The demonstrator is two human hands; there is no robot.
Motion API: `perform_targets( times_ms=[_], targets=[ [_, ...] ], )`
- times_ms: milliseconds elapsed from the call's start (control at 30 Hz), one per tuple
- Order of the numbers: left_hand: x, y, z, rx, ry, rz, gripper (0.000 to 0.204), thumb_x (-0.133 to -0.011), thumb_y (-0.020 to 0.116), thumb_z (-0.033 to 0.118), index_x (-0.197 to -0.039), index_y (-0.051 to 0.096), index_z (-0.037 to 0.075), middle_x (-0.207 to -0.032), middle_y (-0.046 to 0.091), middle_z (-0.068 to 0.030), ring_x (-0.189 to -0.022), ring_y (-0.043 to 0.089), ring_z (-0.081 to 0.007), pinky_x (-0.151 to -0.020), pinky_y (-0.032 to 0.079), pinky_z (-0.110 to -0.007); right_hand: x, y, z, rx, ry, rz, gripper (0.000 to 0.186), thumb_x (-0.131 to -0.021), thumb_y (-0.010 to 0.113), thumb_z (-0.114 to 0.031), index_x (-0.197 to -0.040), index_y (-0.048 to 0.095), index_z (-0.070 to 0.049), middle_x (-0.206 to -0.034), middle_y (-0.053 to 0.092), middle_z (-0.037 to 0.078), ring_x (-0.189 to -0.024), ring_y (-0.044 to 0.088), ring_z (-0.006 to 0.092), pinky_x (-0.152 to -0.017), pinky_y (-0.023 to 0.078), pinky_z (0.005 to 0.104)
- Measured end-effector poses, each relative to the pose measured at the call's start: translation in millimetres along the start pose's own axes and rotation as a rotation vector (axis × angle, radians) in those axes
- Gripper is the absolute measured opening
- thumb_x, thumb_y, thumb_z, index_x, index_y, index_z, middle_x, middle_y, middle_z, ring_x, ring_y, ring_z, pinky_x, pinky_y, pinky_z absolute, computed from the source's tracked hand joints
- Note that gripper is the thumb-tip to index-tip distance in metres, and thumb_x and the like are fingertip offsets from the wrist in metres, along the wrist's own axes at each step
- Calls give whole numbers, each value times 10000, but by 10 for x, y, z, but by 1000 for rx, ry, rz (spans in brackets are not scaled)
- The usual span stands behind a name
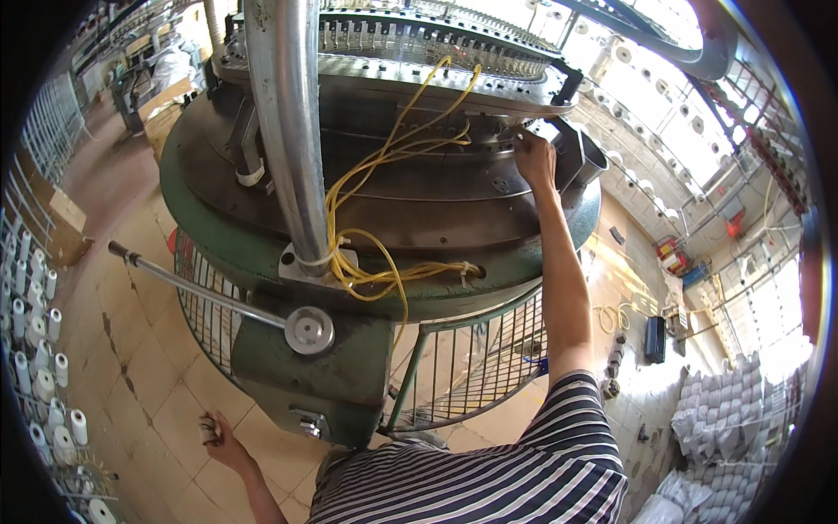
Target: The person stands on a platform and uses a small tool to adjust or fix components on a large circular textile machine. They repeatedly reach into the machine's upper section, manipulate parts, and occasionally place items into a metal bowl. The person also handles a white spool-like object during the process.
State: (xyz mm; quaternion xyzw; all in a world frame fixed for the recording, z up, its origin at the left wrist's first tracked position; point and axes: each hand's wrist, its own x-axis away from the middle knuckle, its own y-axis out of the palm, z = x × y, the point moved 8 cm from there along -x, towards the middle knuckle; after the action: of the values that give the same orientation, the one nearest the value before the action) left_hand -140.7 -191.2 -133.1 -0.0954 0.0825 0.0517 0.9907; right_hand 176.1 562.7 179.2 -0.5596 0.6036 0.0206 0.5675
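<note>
A large round knitting machine (384, 210) with a green base and dark metal rings fills the middle. My right arm stretches over it, and my right hand (535, 159) is at the ring's right side, under the upper plate. Its fingers are closed against small metal parts there; what they hold, if anything, is hidden. Low on the left, away from the machine, my left hand (229, 450) is curled around a small metallic piece (209, 429), too small to name exactly. Thin yellow tubes (375, 157) run loosely across the rings, left of my right hand.
A thick steel post (292, 131) rises from the machine's front. A long crank handle (201, 288) sticks out leftward from a round hub. Below is a green wire guard (480, 358). Yarn cones (44, 384) line the left; wrapped bundles (720, 410) and a black box (655, 339) lie right.
</note>
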Motion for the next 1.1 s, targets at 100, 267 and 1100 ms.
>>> perform_targets(
  times_ms=[100,267,1100],
  targets=[
    [106,3,-669,-139,1,-41,206,-932,729,53,-902,542,-30,-926,523,-36,-836,481,-145,-764,448,-268,51,-7,94,48,73,-48,232,-912,708,-304,-1126,786,-265,-942,753,160,-889,737,316,-819,556,395],
    [381,-14,-1681,-267,-194,-161,247,-887,784,116,-932,614,-58,-864,571,-50,-773,479,-172,-717,461,-323,33,-10,42,133,50,-80,213,-921,701,-302,-1111,790,-268,-949,754,152,-910,726,337,-839,560,421],
    [795,362,-2418,-153,-587,-210,432,-805,779,5,-681,390,143,-635,392,44,-539,316,-85,-453,263,-292,266,-503,-984,3,-93,17,158,-874,700,-115,-997,764,-39,-887,733,200,-823,717,388,-771,553,463]
  ],
)
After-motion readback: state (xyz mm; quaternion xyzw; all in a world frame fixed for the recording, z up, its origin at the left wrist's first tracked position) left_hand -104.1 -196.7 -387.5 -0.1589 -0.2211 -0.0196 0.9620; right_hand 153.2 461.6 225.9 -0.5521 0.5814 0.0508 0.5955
